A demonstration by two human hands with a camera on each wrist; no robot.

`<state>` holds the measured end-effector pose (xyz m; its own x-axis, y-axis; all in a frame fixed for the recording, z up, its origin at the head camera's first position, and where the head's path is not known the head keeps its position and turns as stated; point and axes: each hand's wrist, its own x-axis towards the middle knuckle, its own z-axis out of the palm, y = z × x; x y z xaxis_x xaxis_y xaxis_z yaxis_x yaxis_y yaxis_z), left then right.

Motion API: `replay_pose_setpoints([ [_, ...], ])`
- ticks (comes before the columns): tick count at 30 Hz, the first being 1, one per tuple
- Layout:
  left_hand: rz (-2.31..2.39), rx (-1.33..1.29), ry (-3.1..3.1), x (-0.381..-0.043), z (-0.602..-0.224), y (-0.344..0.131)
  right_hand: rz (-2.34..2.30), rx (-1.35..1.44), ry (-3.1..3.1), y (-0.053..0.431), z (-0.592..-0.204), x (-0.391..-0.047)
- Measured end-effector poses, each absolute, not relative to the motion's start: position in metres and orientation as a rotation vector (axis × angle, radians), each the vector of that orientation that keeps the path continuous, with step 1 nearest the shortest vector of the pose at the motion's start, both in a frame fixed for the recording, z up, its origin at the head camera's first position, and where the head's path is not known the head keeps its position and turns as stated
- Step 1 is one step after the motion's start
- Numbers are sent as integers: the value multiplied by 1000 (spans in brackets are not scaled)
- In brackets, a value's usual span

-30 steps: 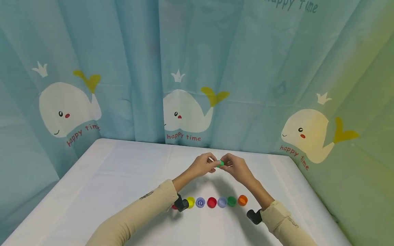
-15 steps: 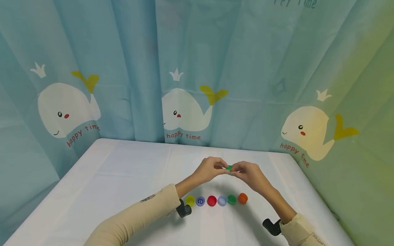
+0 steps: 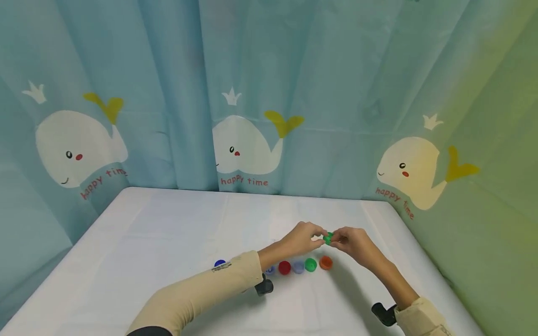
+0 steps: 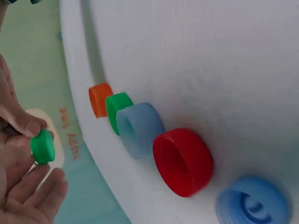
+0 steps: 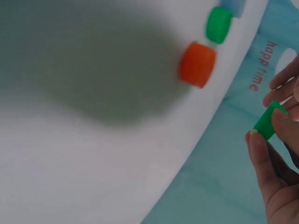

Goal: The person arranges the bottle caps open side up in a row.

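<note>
Above the table, a green bottle cap stands between my two hands in the head view. My left hand reaches it from the left, with thumb and forefinger at its edge. From the right, my right hand pinches the same cap between thumb and fingers. The left wrist view shows this green cap turned on its side, with fingertips around it. In the right wrist view, a thumb and a finger squeeze the cap, and the other hand's fingers are close behind.
A row of caps lies below the hands: orange, green, pale blue, red and a blue ringed one. A dark blue cap lies left, beside the left sleeve. A whale-print curtain hangs behind the table.
Both hands have moved right and slightly nearer with the green cap. The left forearm now covers the yellow cap, and a dark blue cap has come into view left of it.
</note>
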<state>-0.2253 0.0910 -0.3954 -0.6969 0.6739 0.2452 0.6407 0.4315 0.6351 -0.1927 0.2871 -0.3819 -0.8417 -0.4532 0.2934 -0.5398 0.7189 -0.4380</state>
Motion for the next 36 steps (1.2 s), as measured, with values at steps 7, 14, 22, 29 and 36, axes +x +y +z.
replay_pose_setpoints([
  [7, 893, 1254, 2525, -226, -404, 106, 802, 780, -2789, 297, -395, -186],
  [14, 821, 1211, 2414, -225, -412, 113, 827, 690, -2932, 300, -404, -186],
  [22, 710, 1214, 2373, -222, -420, 119, 720, 761, -3025, 301, -411, -186],
  [29, 655, 1223, 2402, -219, -422, 117, 644, 703, -3074, 293, -413, -186],
  [36, 640, 1215, 2488, -224, -418, 110, 535, 640, -3090, 286, -415, -192],
])
